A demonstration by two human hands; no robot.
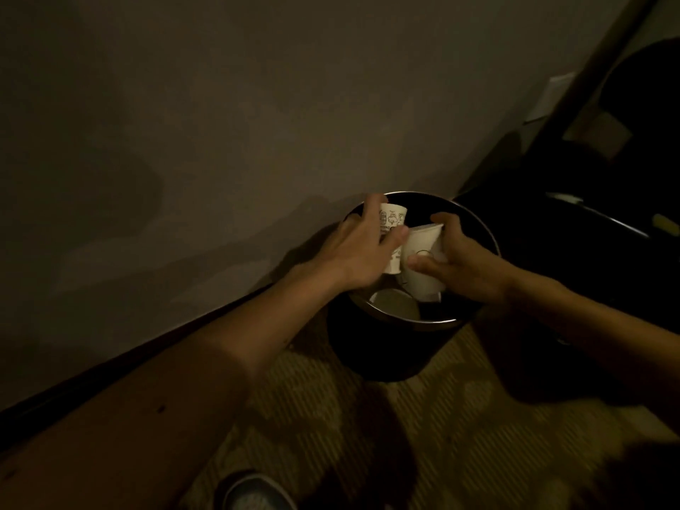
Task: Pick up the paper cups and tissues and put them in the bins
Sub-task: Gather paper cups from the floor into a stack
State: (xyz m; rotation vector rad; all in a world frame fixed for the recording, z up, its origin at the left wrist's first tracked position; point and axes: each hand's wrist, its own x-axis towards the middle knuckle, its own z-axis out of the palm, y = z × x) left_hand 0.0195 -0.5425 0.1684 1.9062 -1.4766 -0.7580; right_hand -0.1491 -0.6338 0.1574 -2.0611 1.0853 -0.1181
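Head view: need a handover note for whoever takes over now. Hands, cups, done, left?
Left hand grips a printed paper cup above the bin.
Right hand grips a white paper cup beside it, also over the opening.
Done: a pale item lies inside the bin; too dim to identify.
Left: drop both cups in. No tissues identifiable in view.

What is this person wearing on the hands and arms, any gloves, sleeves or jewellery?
Nothing that shows. The left hand and right hand are ungloved, and both forearms are bare to the picture's edge, no sleeves in view. No watch, ring or bracelet shows, though the light is dim.
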